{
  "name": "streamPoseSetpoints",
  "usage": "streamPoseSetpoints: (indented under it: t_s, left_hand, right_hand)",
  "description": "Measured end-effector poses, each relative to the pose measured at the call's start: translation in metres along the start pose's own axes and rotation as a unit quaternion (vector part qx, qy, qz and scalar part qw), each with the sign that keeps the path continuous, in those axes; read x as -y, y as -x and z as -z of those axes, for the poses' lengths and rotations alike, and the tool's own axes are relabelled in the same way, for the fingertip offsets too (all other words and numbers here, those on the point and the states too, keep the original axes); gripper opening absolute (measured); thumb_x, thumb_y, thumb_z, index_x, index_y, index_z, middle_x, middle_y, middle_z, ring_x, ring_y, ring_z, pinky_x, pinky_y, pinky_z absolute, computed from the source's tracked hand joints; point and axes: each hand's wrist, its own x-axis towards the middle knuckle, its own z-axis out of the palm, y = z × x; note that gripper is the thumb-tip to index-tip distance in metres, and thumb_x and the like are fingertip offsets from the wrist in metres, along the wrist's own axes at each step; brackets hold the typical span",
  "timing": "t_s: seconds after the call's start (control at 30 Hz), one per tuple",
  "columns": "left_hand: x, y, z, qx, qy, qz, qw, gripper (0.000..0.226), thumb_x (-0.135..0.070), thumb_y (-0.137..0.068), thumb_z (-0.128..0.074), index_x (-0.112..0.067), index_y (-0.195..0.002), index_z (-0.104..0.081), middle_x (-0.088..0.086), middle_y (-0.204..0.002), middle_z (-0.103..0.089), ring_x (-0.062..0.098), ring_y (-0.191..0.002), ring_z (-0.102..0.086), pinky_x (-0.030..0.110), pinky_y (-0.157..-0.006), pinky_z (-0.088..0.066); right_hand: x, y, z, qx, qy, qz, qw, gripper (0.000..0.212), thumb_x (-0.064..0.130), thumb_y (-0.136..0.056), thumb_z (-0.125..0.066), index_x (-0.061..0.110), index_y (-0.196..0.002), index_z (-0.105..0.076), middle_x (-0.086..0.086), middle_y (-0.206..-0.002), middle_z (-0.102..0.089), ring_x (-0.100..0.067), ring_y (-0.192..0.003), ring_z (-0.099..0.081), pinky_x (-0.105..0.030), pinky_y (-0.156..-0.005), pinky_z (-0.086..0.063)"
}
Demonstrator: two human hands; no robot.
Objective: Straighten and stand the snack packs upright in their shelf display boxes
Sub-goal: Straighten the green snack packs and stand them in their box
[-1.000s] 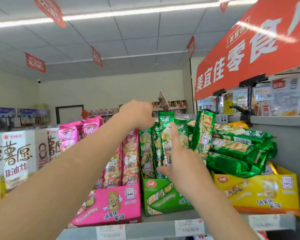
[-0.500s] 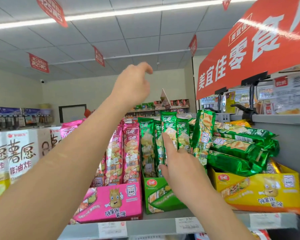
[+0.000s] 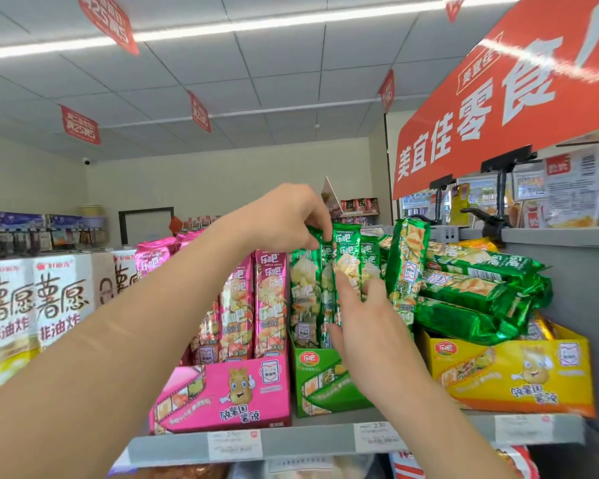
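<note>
Green snack packs upright in green display box, others flat atop yellow box

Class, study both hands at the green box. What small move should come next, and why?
Probably the left hand should ease the green pack it pinches by the top upright, since the right hand, fingers straight, braces the neighbouring packs in the green box.

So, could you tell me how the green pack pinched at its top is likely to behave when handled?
The green pack is tall and narrow, so it probably tips unless neighbouring packs or the green box prop it. The left hand manages it with a pinch on the top seal, suggesting it is light. Its glossy film is likely slippery.
</note>
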Motion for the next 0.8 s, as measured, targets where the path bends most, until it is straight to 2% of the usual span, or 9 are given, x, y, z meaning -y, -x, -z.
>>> streamPoseSetpoints:
  t_s: [0.13,0.33,0.37,0.43,0.5,0.57,0.63,0.73,0.8]
  left_hand:
    - [-0.003,0.007,0.021,-0.226,0.081,0.001,0.971,0.025,0.001,-0.09,-0.059,-0.016,-0.1,-0.073,0.002,-0.097,-0.058,0.013,-0.087,-0.053,0.014,-0.075,-0.033]
    - [-0.007,0.031,0.039,-0.567,0.119,-0.044,0.814,0.033,0.009,-0.09,-0.043,-0.001,-0.111,-0.066,0.017,-0.102,-0.055,0.013,-0.099,-0.049,0.015,-0.088,-0.037]
    - [-0.006,0.036,0.041,-0.595,0.128,-0.045,0.792,0.033,0.009,-0.09,-0.041,-0.001,-0.111,-0.065,0.016,-0.102,-0.056,0.013,-0.098,-0.05,0.018,-0.088,-0.039]
    - [-0.005,0.044,0.043,-0.612,0.171,-0.037,0.771,0.033,0.008,-0.091,-0.04,-0.002,-0.11,-0.065,0.015,-0.102,-0.059,0.014,-0.098,-0.053,0.023,-0.088,-0.041]
    - [-0.007,0.051,0.041,-0.576,0.24,-0.033,0.781,0.034,0.006,-0.091,-0.039,-0.005,-0.109,-0.066,0.013,-0.105,-0.063,0.019,-0.098,-0.055,0.031,-0.089,-0.042]
    - [-0.012,0.058,0.031,-0.535,0.289,-0.027,0.794,0.034,0.005,-0.092,-0.04,-0.008,-0.11,-0.067,0.009,-0.105,-0.064,0.016,-0.096,-0.055,0.028,-0.084,-0.042]
    - [-0.021,0.065,0.018,-0.509,0.31,-0.025,0.802,0.033,0.003,-0.094,-0.041,-0.012,-0.109,-0.067,0.005,-0.105,-0.063,0.01,-0.093,-0.053,0.023,-0.083,-0.038]
    - [-0.037,0.074,-0.005,-0.487,0.318,-0.037,0.812,0.032,0.0,-0.096,-0.043,-0.019,-0.109,-0.064,-0.002,-0.105,-0.062,0.008,-0.095,-0.054,0.023,-0.085,-0.038]
    - [-0.045,0.078,-0.018,-0.476,0.329,-0.032,0.815,0.03,-0.002,-0.096,-0.045,-0.02,-0.11,-0.064,-0.006,-0.101,-0.06,0.006,-0.089,-0.052,0.025,-0.082,-0.039]
  right_hand:
    - [0.002,0.002,0.0,0.003,0.005,0.004,1.0,0.084,0.011,-0.09,-0.063,0.019,-0.153,-0.008,-0.019,-0.14,-0.025,-0.03,-0.105,-0.059,-0.033,-0.082,-0.05]
    - [-0.001,0.011,-0.002,0.02,-0.033,-0.003,0.999,0.083,-0.004,-0.087,-0.053,0.019,-0.153,-0.007,-0.018,-0.158,-0.005,-0.034,-0.134,-0.038,-0.034,-0.097,-0.043]
    - [-0.002,0.013,-0.001,0.014,-0.047,-0.001,0.999,0.08,-0.007,-0.086,-0.052,0.016,-0.152,-0.015,-0.017,-0.159,-0.007,-0.034,-0.137,-0.035,-0.034,-0.099,-0.042]
    - [-0.004,0.02,0.002,-0.077,-0.119,0.025,0.99,0.055,-0.012,-0.086,-0.049,0.007,-0.137,-0.045,-0.015,-0.146,-0.039,-0.032,-0.126,-0.049,-0.029,-0.094,-0.043]
    - [-0.007,0.032,0.008,-0.165,-0.336,0.002,0.927,0.045,-0.014,-0.09,-0.046,0.019,-0.111,-0.069,0.012,-0.113,-0.068,-0.01,-0.104,-0.065,-0.018,-0.086,-0.047]
    - [-0.006,0.046,0.018,-0.071,-0.653,-0.071,0.75,0.045,-0.001,-0.098,-0.046,0.03,-0.093,-0.079,0.023,-0.091,-0.073,0.005,-0.087,-0.068,-0.017,-0.071,-0.055]
    - [-0.004,0.058,0.025,0.079,-0.801,-0.082,0.587,0.027,0.03,-0.096,-0.054,0.018,-0.102,-0.077,-0.001,-0.099,-0.076,-0.016,-0.09,-0.073,-0.034,-0.065,-0.059]
    - [-0.004,0.077,0.029,0.203,-0.811,-0.099,0.54,0.064,0.058,-0.08,-0.059,0.003,-0.111,-0.069,-0.026,-0.101,-0.071,-0.037,-0.077,-0.072,-0.039,-0.056,-0.058]
    - [-0.005,0.092,0.031,0.213,-0.808,-0.053,0.547,0.061,0.055,-0.079,-0.067,0.003,-0.112,-0.068,-0.027,-0.098,-0.071,-0.034,-0.069,-0.071,-0.033,-0.054,-0.057]
